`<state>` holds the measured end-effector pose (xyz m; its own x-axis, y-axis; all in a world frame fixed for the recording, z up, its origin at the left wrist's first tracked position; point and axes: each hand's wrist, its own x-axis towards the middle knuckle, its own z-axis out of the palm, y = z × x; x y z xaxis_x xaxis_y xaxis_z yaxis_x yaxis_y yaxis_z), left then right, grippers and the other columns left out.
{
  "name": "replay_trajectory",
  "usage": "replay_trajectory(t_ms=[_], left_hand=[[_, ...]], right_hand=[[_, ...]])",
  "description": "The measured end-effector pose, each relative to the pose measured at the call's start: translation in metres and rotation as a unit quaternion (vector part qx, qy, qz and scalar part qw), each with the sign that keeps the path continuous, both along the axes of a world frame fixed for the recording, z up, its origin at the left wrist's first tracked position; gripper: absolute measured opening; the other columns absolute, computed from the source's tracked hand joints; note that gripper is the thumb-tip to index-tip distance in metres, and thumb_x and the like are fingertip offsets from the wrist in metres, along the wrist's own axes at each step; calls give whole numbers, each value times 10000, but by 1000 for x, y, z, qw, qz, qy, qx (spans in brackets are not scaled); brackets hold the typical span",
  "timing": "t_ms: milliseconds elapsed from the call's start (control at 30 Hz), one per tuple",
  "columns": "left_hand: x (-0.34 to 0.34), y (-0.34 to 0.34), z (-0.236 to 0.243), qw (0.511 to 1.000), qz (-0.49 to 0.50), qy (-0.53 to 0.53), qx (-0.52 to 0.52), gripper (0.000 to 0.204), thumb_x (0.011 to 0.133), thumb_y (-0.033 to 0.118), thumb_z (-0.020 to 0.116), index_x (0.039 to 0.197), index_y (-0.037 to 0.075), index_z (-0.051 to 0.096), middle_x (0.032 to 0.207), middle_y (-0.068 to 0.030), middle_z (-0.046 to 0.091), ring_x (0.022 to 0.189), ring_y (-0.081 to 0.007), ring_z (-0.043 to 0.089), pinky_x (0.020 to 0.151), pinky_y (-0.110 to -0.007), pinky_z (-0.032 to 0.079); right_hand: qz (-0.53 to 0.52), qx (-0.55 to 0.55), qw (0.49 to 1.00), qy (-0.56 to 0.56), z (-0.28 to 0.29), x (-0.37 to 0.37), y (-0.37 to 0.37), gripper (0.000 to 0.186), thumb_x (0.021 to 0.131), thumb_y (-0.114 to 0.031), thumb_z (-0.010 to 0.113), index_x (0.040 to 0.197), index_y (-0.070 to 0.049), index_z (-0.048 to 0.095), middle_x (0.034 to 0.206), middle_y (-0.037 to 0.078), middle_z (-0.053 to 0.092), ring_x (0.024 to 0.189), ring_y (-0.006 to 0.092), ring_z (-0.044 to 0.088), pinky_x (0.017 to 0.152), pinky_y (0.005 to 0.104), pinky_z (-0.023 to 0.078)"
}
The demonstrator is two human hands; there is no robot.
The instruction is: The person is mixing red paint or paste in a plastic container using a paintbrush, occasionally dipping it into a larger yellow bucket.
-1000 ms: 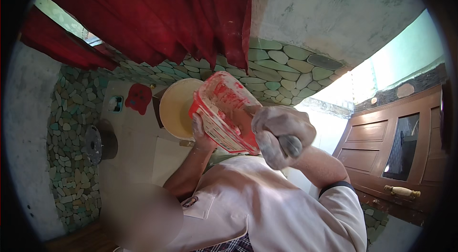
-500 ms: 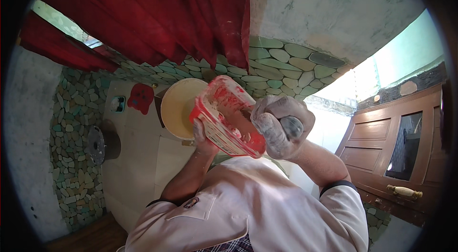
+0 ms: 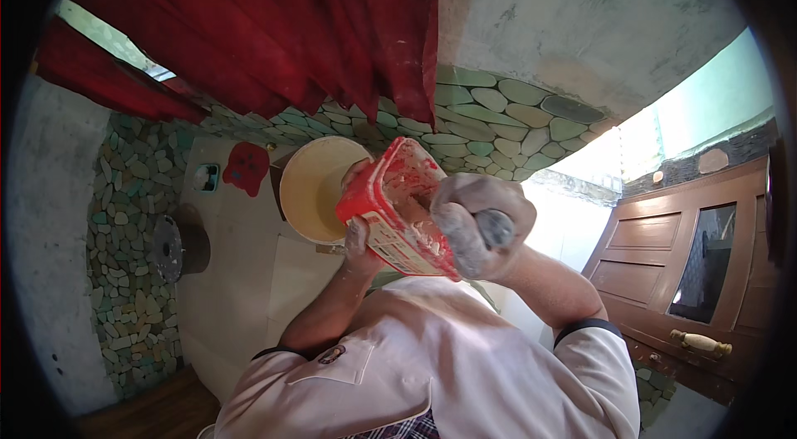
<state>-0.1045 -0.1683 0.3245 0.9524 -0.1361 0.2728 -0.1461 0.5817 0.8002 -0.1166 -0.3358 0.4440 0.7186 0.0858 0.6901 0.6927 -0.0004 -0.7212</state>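
Observation:
My left hand point(image 3: 359, 250) grips a red rectangular plastic tub point(image 3: 357, 205) from its left side, with the thumb near the pale label. Pale paste is smeared over the tub's inner walls, and its opening is tilted toward my right hand. My right hand point(image 3: 486, 227), coated in white residue, is closed around a tool with a rounded grey handle end point(image 3: 496, 229). That fist sits right at the tub's right edge. The working end of the tool is hidden behind the hand and the tub wall, so its kind does not show.
A large cream bucket point(image 3: 290, 190) stands on the floor behind the tub. Further left are a red mat point(image 3: 246, 168) and a grey cylindrical container point(image 3: 168, 248). A red curtain point(image 3: 332, 24) hangs ahead by a stone-clad wall point(image 3: 498, 119); a brown wooden door point(image 3: 647, 231) is at right.
The tub has tipped, so more of its labelled outer side shows and its opening turns to the right. My right hand has shifted slightly left.

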Motion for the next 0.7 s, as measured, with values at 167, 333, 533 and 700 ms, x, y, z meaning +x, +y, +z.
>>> replay_trajectory(t_ms=[167, 333, 533, 700], left_hand=[[-7, 8, 7, 981, -66, 157, -98, 865, 840, 692, 423, 1442, 105, 222, 1420, -99, 344, 1261, -323, 406, 1035, -479, 374], [-2, 5, 1, 988, 2, 154, -13, 854, 839, 702, 409, 1436, 113, 246, 1422, -101, 345, 1273, -307, 402, 1037, -483, 372], [5, 7, -11, 998, -4, 65, -12, 857, 840, 692, 417, 1443, 113, 226, 1430, -117, 327, 1285, -309, 385, 1055, -490, 346], [0, 4, 10, 984, -60, 118, -121, 875, 833, 688, 430, 1453, 116, 197, 1450, -132, 292, 1306, -332, 354, 1069, -514, 320]], right_hand=[[65, 120, 989, -50, 27, -4, -4, 116, 864, 21, 549, 780, 8, 470, 613, 96, 525, 480, 170, 472, 458, 300, 408], [1, -24, 999, -24, 5, 10, 0, 81, 883, 0, 508, 818, -10, 461, 588, 67, 492, 490, 167, 470, 478, 309, 432], [28, 3, 1000, 2, 4, 12, 1, 112, 859, 43, 539, 785, 1, 466, 608, 99, 516, 504, 179, 480, 497, 326, 439], [95, 125, 984, -79, 30, 2, -2, 129, 841, 35, 573, 776, 13, 464, 605, 98, 529, 493, 180, 489, 446, 293, 403]])
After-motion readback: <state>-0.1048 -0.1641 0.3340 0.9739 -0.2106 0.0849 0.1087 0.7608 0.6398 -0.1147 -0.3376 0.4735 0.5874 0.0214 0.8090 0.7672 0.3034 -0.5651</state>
